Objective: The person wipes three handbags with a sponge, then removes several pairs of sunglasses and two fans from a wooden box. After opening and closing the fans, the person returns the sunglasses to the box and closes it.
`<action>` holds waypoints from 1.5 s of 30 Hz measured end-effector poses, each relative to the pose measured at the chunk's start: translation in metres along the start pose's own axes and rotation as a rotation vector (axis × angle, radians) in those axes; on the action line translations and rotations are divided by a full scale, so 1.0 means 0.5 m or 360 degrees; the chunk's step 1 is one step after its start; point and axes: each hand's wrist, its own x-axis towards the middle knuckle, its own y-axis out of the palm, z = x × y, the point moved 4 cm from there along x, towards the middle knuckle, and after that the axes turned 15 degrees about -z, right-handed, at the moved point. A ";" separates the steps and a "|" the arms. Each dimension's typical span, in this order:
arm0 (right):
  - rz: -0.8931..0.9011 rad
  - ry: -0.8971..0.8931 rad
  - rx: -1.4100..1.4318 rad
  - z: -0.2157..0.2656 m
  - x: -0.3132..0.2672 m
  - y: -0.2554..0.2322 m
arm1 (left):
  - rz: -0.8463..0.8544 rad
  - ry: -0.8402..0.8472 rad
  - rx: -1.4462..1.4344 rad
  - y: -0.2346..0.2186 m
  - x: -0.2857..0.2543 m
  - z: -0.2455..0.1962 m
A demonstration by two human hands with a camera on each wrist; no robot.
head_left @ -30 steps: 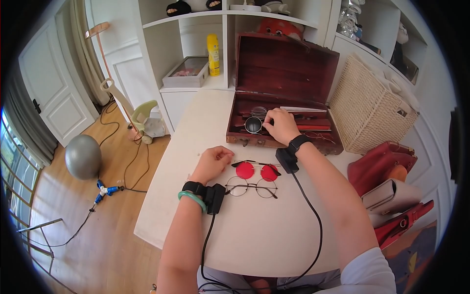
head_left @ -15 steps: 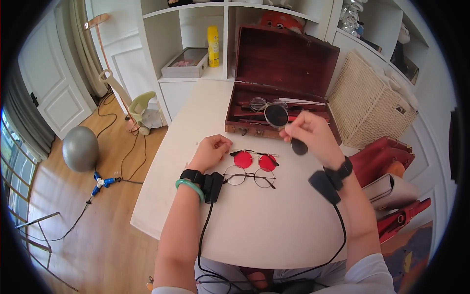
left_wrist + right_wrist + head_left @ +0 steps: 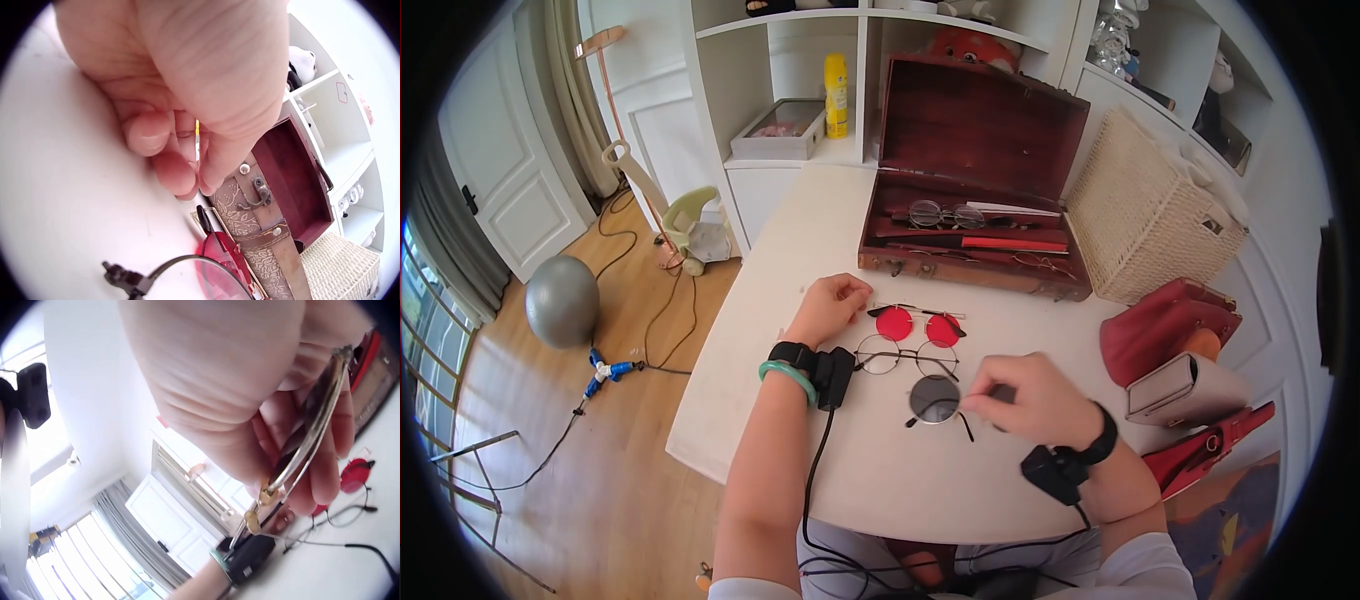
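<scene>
Pinched in my right hand (image 3: 1038, 400) is a pair of round dark sunglasses (image 3: 935, 399) with thin metal rims, held low over the near part of the table. Its temple tips point toward me, and one lens is mostly behind the fingers. The right wrist view shows the sunglasses' metal rim (image 3: 315, 434) between thumb and fingers. My left hand (image 3: 828, 308) rests on the table, fingers loosely curled and holding nothing. Just right of it lie red-lensed sunglasses (image 3: 894, 323), with clear round eyeglasses (image 3: 908, 354) directly in front of them.
Behind them stands an open dark-red wooden case (image 3: 985, 125) holding more eyeglasses (image 3: 945, 214) and a red-and-black item (image 3: 1012, 243). A woven basket (image 3: 1145, 215) is right of it; handbags (image 3: 1165, 330) line the right side. Cables run from both wrist cameras.
My right hand has taken the dark sunglasses out of the case and carried them toward me, beside the clear eyeglasses. The left hand has stayed by the red sunglasses.
</scene>
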 end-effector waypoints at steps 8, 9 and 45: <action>-0.0352 -0.0507 -0.0282 -0.101 0.046 0.162 | 0.0031 0.0021 -0.0098 -0.003 -0.004 -0.002; -0.0349 -0.0506 -0.0281 -0.102 0.050 0.163 | 0.0029 0.0017 -0.0098 -0.003 -0.003 -0.001; -0.1373 -0.0181 -0.0257 -0.235 0.224 -0.149 | 0.0076 -0.0136 -0.0234 0.002 -0.001 -0.005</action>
